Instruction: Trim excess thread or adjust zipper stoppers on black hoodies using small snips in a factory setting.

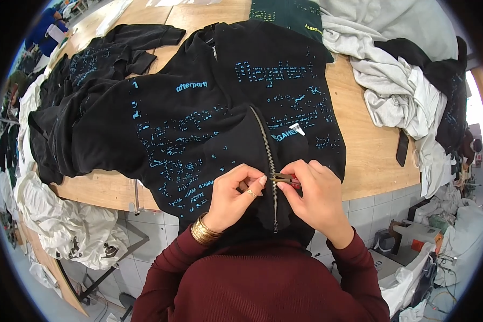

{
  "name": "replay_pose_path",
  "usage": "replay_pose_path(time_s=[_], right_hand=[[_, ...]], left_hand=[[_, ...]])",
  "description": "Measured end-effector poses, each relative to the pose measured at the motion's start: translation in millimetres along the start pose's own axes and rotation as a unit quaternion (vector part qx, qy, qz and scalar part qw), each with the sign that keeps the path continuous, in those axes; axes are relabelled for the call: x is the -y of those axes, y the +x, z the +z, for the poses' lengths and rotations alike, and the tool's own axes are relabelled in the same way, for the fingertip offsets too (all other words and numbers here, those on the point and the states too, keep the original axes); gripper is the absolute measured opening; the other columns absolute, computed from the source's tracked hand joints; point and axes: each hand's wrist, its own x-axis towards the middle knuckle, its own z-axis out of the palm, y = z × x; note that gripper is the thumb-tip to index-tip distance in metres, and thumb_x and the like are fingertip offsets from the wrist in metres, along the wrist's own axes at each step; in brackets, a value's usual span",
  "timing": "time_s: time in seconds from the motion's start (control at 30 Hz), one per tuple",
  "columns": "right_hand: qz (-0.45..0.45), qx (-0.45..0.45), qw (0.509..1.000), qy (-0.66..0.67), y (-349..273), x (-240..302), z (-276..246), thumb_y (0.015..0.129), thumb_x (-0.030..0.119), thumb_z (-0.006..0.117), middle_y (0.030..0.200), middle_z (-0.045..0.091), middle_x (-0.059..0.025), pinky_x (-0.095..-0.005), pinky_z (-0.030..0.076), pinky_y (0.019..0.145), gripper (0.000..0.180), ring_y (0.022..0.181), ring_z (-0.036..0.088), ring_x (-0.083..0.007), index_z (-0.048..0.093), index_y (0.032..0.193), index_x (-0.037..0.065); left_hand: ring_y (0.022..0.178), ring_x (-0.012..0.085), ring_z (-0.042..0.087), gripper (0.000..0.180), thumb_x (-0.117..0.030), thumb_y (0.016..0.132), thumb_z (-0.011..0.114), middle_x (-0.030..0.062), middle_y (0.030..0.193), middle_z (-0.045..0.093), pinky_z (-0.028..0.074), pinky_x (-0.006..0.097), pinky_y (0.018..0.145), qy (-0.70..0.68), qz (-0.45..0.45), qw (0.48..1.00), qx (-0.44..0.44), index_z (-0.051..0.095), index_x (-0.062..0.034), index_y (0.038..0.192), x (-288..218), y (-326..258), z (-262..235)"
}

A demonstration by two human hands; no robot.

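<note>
Clock centred on the snips, 12 = far side. Black garment [220,112] lies spread over mid-bench, blue print up, near part draped over the edge at 6. Metal zip [265,137] on it runs from between 11 and 12 down to 6, pull at the 6 end. Red-handled snips [284,178] across the zip; right hand [317,196], 4 o'clock, has its grip pinching them between thumb and fingers. Left hand [233,196], 8 o'clock: thumb and index pressed together beside the zip; anything between them too small to tell. White tag [297,129] at 1. Second black garment [102,61] at 10, green garment [287,20] at 12, crumpled grey cloth [383,80] at 2, all on the wooden bench [367,153]. White plastic [72,228] between 8 and 9.
</note>
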Motion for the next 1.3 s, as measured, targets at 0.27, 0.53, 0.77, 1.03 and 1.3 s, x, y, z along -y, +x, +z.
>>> replay_pose_path(time_s=[0.27,0.53,0.77,1.03,1.3], right_hand=[[0.052,0.02,0.993,0.106,-1,-10,5,0.073,0.011,0.071,0.069,0.057,-0.0001,-0.0283,0.041,0.053,0.02,0.059,0.053,-0.0165,0.056,0.085,0.009],[0.223,0.056,0.715,0.66,1,-23,-1,0.079,0.002,0.066,0.077,0.053,0.0036,-0.0178,0.037,0.058,0.023,0.068,0.047,-0.0014,0.055,0.099,0.005],[-0.019,-0.032,0.98,0.193,2,-9,32,0.072,0.012,0.076,0.073,0.051,-0.004,-0.0259,0.042,0.049,0.04,0.054,0.05,-0.0142,0.064,0.11,0.01],[0.019,-0.105,0.969,0.224,-11,-23,57,0.079,0.0,0.067,0.067,0.045,-0.0038,-0.0235,0.032,0.047,0.006,0.053,0.042,-0.0103,0.061,0.079,0.001],[0.239,0.077,0.767,0.591,0,-63,54,0.09,0.013,0.058,0.052,0.038,0.0041,-0.0196,0.022,0.035,0.016,0.036,0.03,-0.0035,0.05,0.079,0.004]], left_hand=[[0.065,0.0067,0.059,0.01,-0.008,0.088,0.061,0.0029,0.074,0.061,0.045,0.019,0.057,-0.049,-0.05,0.997,0.019,0.06,0.002,0.088,-3,-2,-2],[0.067,0.0065,0.058,0.011,-0.009,0.089,0.06,0.0026,0.075,0.06,0.047,0.02,0.061,-0.071,-0.065,0.995,0.029,0.06,0.0022,0.089,-5,5,-1],[0.072,0.006,0.057,0.009,-0.009,0.091,0.056,0.0008,0.08,0.061,0.047,0.021,0.063,-0.119,-0.062,0.991,0.019,0.06,-0.0004,0.092,-2,-2,-8],[0.069,0.0039,0.054,0.016,-0.021,0.093,0.056,-0.0028,0.078,0.057,0.044,0.019,0.056,-0.187,-0.067,0.977,0.078,0.059,-0.0047,0.094,27,-1,9],[0.078,0.016,0.063,0.022,-0.018,0.088,0.061,0.0072,0.084,0.065,0.049,0.03,0.068,0.154,0.089,0.944,0.279,0.062,-0.0023,0.103,10,12,-47]])
